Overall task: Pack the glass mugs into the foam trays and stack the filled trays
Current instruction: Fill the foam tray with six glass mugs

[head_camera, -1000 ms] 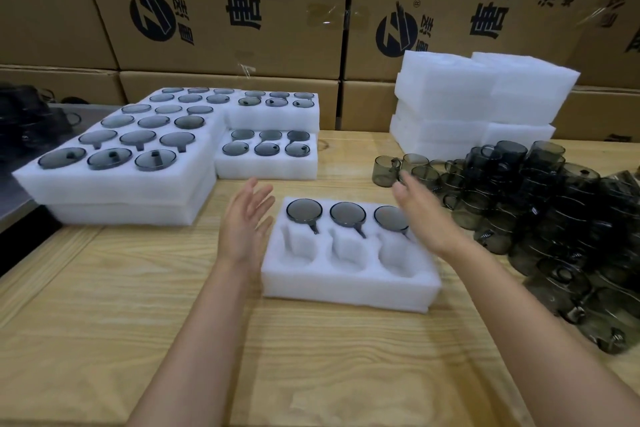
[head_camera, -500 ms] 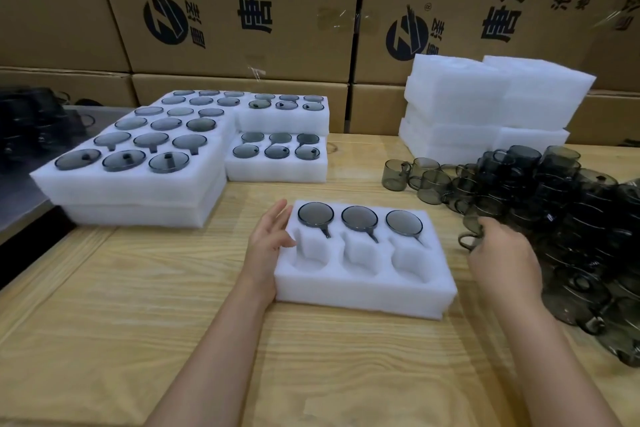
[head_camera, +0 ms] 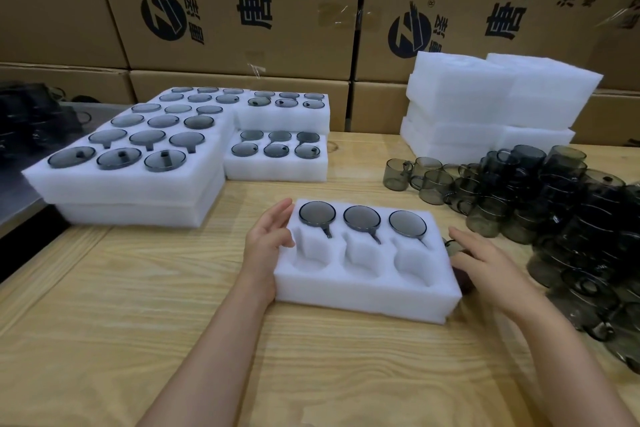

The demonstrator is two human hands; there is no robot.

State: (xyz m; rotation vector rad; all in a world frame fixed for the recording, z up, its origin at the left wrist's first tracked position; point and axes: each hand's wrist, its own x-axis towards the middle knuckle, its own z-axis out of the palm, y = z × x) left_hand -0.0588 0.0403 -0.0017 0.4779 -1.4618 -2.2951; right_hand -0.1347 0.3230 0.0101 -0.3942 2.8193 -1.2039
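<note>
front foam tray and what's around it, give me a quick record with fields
tray: white foam tray on the wooden table, six slots
filled: three mugs, back row
empty: three front slots
left hand: rests against the tray's left edge, fingers relaxed
right hand: by the tray's right edge, over a mug mostly hidden; hold unclear
loose mugs: pile at right
filled trays: stacks back left
spare foam: stack back right
</note>
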